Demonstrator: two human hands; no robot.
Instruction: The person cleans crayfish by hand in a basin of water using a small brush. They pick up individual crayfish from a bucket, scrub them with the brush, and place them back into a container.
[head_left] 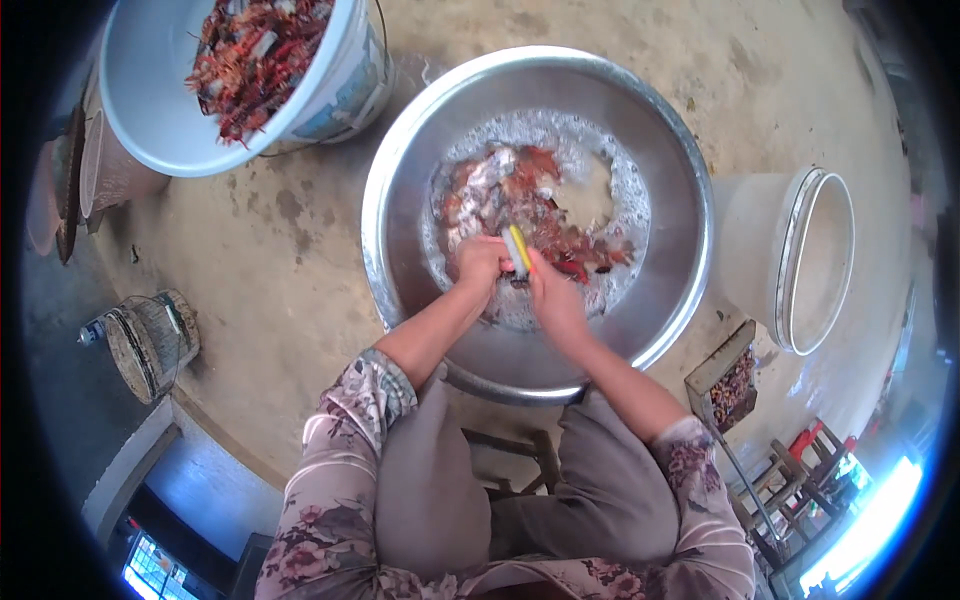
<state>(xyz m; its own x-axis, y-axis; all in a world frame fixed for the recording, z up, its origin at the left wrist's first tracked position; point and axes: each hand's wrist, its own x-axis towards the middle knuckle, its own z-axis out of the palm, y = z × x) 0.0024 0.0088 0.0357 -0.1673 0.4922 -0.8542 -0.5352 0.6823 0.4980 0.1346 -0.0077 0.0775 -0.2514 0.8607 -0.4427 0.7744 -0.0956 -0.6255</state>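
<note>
A large metal basin (690,200) stands in front of my knees with foamy water and a heap of reddish crayfish (520,190) in it. Above the near side of the heap, my right hand (555,298) grips a small scrubbing brush (519,248) with a yellow back and pale bristles. My left hand (482,262) is closed right beside the bristles. Whatever lies between its fingers is hidden. Several crayfish float or lie in the water just beyond both hands.
At the upper left a light blue tub (150,70) holds more crayfish. A white bucket (800,260) stands right of the basin. A long-handled dustpan (722,385) with small debris lies near it. A dirty paint bucket (150,345) sits at the left.
</note>
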